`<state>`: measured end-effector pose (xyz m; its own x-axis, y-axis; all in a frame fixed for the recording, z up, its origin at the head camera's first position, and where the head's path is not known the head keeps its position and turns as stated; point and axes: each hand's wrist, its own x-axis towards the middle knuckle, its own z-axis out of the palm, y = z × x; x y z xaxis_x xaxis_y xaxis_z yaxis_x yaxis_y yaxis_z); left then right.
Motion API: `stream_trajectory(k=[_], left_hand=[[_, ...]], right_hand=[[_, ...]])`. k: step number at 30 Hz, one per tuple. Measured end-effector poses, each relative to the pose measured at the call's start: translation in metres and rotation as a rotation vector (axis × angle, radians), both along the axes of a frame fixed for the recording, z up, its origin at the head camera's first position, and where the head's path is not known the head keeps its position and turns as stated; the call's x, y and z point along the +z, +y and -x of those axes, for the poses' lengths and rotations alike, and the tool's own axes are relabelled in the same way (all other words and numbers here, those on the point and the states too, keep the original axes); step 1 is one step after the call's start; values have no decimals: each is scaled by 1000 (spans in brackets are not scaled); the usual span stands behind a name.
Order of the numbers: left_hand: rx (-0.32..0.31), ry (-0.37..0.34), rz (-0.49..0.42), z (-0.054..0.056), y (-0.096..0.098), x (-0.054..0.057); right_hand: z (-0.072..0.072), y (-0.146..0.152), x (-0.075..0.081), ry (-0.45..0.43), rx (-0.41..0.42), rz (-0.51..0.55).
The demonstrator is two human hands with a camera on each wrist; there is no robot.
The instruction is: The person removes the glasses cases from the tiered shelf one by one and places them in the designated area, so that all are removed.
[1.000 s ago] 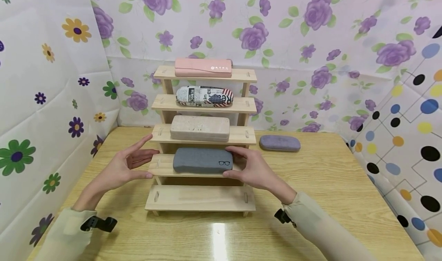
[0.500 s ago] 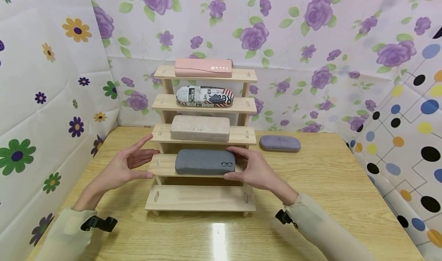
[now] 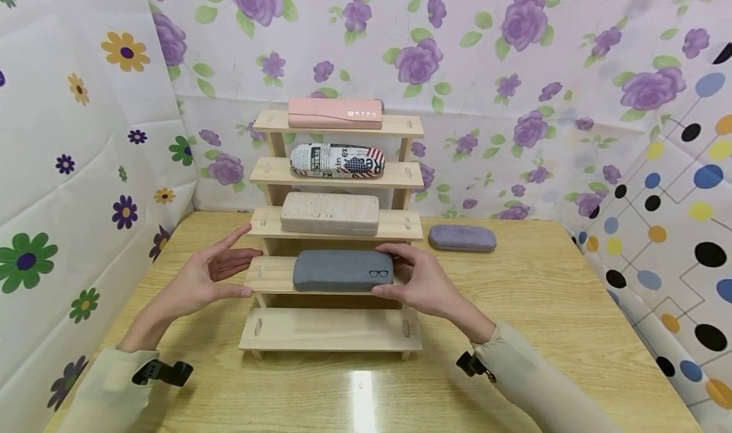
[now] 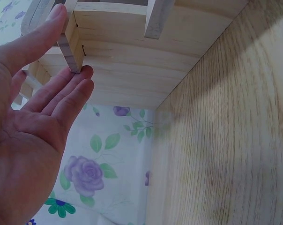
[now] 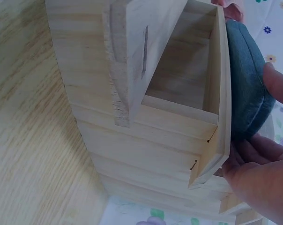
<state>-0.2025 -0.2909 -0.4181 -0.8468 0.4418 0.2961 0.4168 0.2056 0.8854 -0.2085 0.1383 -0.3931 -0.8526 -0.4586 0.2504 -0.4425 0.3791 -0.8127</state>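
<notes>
In the head view a blue-grey glasses case [image 3: 343,270] with a small glasses print lies on the second step from the bottom of a wooden stepped rack [image 3: 332,329]. My right hand [image 3: 420,280] grips the case's right end, thumb in front and fingers behind, as the right wrist view also shows with the case [image 5: 247,79]. My left hand [image 3: 197,277] holds the left end of the same step, thumb at its front corner and fingers at the back. In the left wrist view its fingertips [image 4: 86,71] touch the board's edge.
Above stand a beige case [image 3: 330,213], a newspaper-print case [image 3: 337,161] and a pink case [image 3: 335,113], one per step. A purple-grey case [image 3: 462,238] lies on the table [image 3: 543,331] to the right. Patterned cloth walls [image 3: 354,58] enclose the table.
The blue-grey case has slid a little to the right along its step, with my right hand at its right end. My left hand stays at the step's left end.
</notes>
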Motion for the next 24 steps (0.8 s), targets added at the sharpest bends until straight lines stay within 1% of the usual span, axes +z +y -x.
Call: stream_trajectory(k=[5,11,18,24], left_hand=[[-2,4,-3,1,0,-1],[-10,-1,-10,1,-1,-2],[-5,4,-12,1,-1,-2],[-3,2,-9,0,0,-2]], right_hand=[[-2,4,-2,8,6,58],[-4,8,-5,-2,47,158],[-11,17,-1,-1,44,176],[-16,31,4,-11,51,199]])
